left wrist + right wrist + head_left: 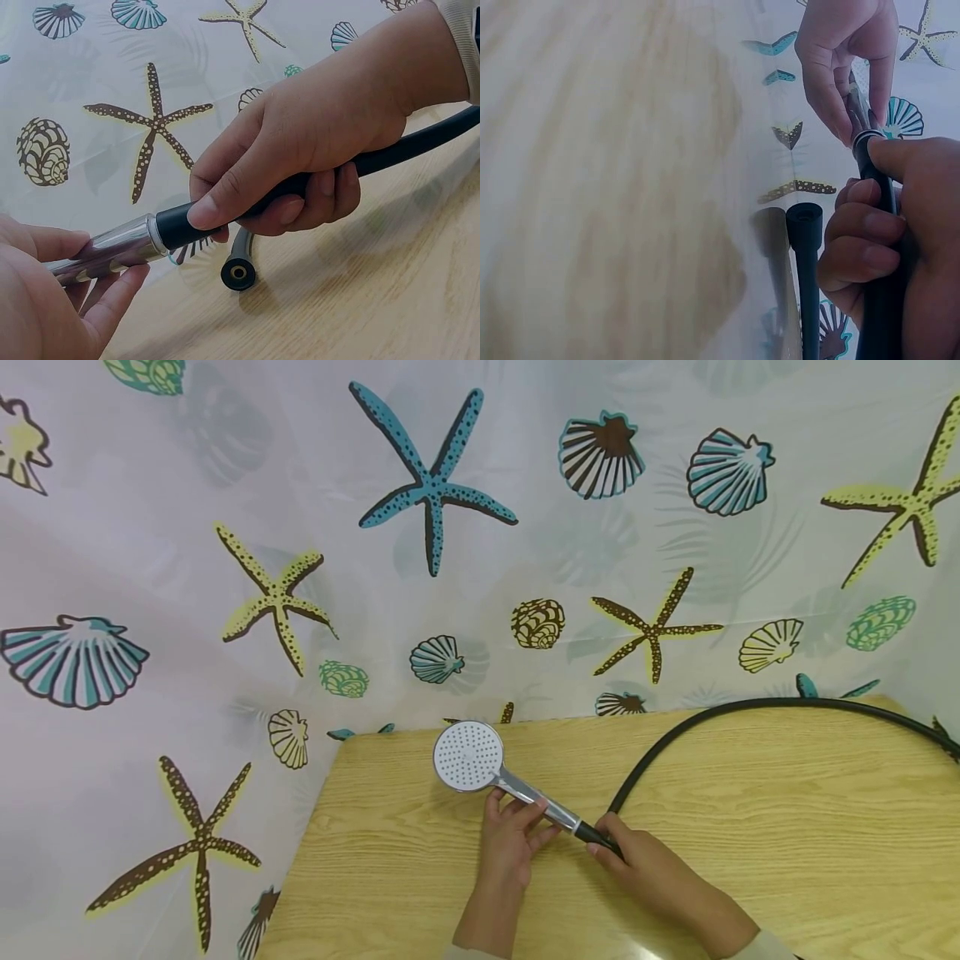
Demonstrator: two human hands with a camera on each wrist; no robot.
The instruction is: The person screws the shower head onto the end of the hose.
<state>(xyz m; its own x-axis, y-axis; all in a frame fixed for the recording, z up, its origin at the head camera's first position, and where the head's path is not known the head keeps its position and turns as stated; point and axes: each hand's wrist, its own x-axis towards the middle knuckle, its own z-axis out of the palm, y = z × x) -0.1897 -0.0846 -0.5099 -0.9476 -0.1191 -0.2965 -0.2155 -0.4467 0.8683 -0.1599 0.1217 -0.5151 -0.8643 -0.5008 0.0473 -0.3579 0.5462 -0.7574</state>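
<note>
A hand shower point(468, 756) with a round white perforated face and a chrome handle point(146, 236) is held above the table, tilted with its head up to the left. My left hand point(508, 842) pinches the chrome handle between thumb and fingers. With my right hand point(656, 870) I grip the black end of a shower hose point(174, 226) right at the handle's lower end. Black hose and chrome meet in line, with a pale ring at the joint. The hose's other end, a black cone-shaped fitting point(238, 274) with a brass-coloured centre, shows below my right hand in the left wrist view.
A wood-grain table point(787, 793) lies under both hands. The hose point(795, 702) arcs across its back right and runs off to the right. Behind and to the left hangs a white curtain point(517, 552) printed with starfish and shells, meeting the table's back edge.
</note>
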